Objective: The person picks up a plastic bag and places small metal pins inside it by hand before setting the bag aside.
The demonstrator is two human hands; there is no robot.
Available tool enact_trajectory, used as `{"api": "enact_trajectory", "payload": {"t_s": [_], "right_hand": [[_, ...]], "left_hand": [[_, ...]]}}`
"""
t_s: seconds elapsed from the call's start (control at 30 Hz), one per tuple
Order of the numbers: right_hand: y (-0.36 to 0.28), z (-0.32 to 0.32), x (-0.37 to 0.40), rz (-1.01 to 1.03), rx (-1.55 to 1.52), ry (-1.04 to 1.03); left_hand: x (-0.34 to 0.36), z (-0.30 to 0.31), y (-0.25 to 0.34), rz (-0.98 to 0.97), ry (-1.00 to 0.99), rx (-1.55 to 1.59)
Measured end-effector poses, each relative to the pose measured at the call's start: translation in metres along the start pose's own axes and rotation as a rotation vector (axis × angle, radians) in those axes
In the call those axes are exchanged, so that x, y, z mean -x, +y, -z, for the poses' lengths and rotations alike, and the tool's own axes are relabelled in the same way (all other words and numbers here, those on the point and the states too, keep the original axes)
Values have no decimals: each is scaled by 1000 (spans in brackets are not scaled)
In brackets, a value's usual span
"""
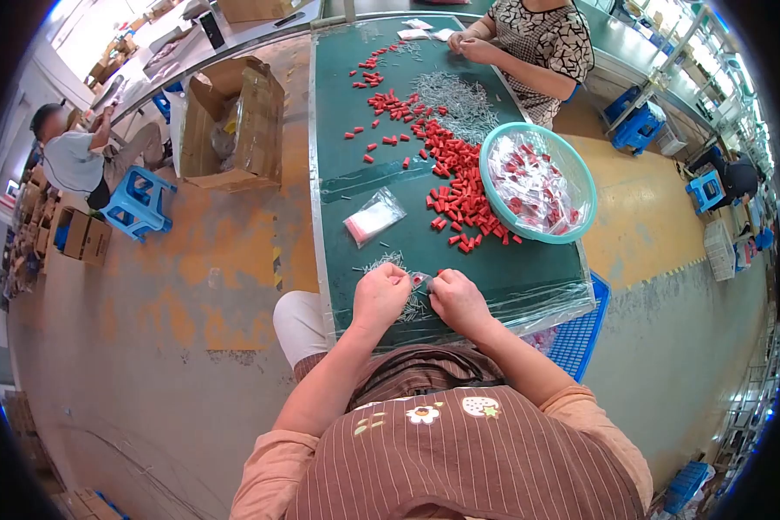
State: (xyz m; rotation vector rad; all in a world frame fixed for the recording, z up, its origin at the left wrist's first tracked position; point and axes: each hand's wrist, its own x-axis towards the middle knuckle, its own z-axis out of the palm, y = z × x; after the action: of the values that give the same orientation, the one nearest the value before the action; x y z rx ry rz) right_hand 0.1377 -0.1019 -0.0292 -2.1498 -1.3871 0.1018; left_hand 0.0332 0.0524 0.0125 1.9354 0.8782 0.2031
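My left hand is closed in a pinch on a small clear plastic bag with something red in it. Opposite it, the fingers of my right hand pinch together at the bag's other side; a bit of red shows at their tips. Under and around my hands lies a small heap of grey metal pins or screws. A pack of clear bags lies just beyond my left hand. Farther up, many red plastic caps are spread over the green table.
A turquoise basket full of filled bags stands on the right. Behind the caps lies a larger pile of metal pieces. A co-worker works across the table. A cardboard box and blue stool stand left; a blue crate sits below right.
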Motion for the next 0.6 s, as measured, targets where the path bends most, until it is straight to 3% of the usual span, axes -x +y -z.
{"api": "enact_trajectory", "payload": {"t_s": [0.27, 0.37, 0.47, 0.6], "right_hand": [[10, 11, 12, -13, 221, -11], [0, 30, 8, -191, -121, 58], [-31, 59, -4, -232, -442, 171], [-47, 72, -14, 63, -257, 215]], "left_hand": [[4, -2, 2, -21, 13, -13], [2, -5, -1, -41, 9, -20], [5, -9, 4, -21, -15, -55], [8, -18, 11, -67, -53, -92]]}}
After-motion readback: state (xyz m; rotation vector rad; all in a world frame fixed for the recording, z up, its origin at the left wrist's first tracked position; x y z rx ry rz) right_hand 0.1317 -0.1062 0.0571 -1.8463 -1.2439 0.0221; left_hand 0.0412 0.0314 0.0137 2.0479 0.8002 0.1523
